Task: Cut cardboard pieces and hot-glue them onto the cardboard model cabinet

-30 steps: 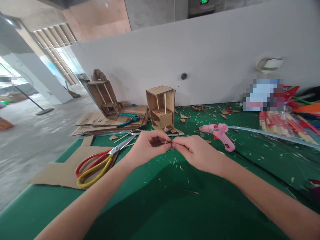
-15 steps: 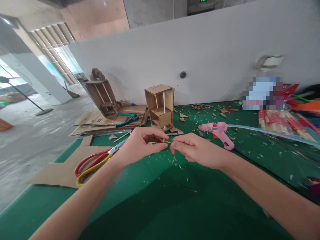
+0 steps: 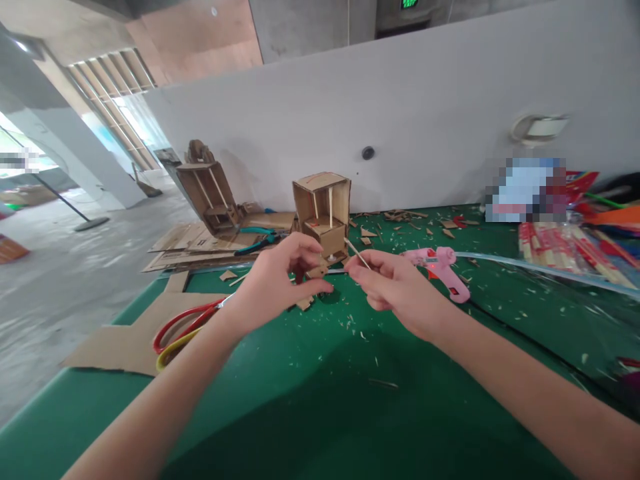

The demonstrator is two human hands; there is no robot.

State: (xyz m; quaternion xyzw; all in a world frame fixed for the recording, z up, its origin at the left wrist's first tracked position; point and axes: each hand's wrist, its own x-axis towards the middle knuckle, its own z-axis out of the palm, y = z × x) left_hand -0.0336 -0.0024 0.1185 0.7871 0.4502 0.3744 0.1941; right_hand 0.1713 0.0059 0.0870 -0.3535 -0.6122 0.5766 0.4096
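My right hand (image 3: 393, 280) pinches a thin wooden stick (image 3: 357, 253), which points up and to the left out of the fingers. My left hand (image 3: 277, 273) is open, thumb and fingers apart and curved. Small cardboard scraps (image 3: 305, 304) show just past its fingertips, partly hidden by them. Behind both hands stands a small cardboard box frame (image 3: 325, 200) with wooden sticks set upright in it. Under my left wrist lie large scissors with red and yellow handles (image 3: 187, 320), their blades mostly covered.
A pink glue gun (image 3: 443, 267) lies right of my right hand. Teal-handled pliers (image 3: 257, 239) rest on stacked cardboard sheets (image 3: 175, 247), beside a taller cardboard frame (image 3: 207, 193). Packaged sticks (image 3: 565, 253) lie far right. Scraps dot the green table (image 3: 300, 413) along the wall.
My hands have parted from a fingertip-to-fingertip hold. The left fingers have spread apart; the stick in my right hand has swung from nearly level to pointing up and left.
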